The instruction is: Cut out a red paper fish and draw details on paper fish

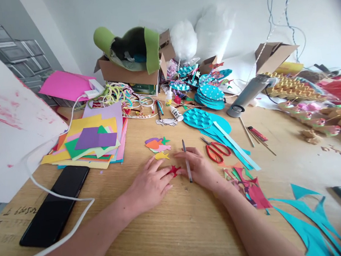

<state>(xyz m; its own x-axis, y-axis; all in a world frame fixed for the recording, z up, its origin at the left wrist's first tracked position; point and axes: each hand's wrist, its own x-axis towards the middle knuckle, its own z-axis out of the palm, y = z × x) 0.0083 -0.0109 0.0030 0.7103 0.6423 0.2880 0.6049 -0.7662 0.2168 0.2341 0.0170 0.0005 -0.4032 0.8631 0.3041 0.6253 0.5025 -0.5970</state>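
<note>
My left hand (149, 182) lies palm down on the wooden table with its fingers stretched out. Its fingertips touch a small red paper cut-out (174, 170), partly hidden under them. A pen (187, 160) with a grey barrel is held in my right hand (200, 169), and that hand's fingertips are also close to the red piece's right edge. Just beyond my left fingers lies a yellow paper fish (161, 156). Behind it is a little pile of orange, purple, pink and green paper cut-outs (153, 144).
Red-handled scissors (218, 151) lie right of my right hand, near blue paper strips (234, 142) and coloured scraps (253, 192). A black phone (56, 207) and stacked coloured paper (90, 139) are at left. Farther back stand a glue bottle (176, 114) and a grey flask (248, 95).
</note>
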